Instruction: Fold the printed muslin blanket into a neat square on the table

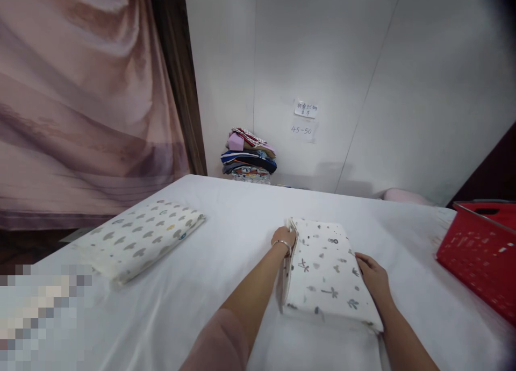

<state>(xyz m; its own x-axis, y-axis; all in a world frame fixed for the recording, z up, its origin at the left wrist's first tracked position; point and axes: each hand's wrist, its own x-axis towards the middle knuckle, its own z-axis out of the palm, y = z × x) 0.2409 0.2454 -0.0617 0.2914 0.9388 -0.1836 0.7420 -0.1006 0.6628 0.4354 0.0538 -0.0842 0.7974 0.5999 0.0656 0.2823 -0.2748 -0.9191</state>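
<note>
A folded white cloth (322,269) printed with small grey-green plants and figures lies on the white-covered table in front of me, its layers showing along the left edge. My left hand (284,237), with a bracelet at the wrist, is closed on that left edge near the far corner. Along the right edge, my right hand (374,277) grips the same cloth, its fingertips partly hidden at the side. Farther left rests a second folded cloth (149,236), cream with grey-green cloud-like shapes, and neither hand touches it.
A red plastic basket (479,258) stands at the right edge. Behind the table is a pile of folded fabrics (249,158) against the wall. A pink curtain (88,102) hangs at left. Paper notes (305,110) are on the wall. The white table cover (226,226) has creases.
</note>
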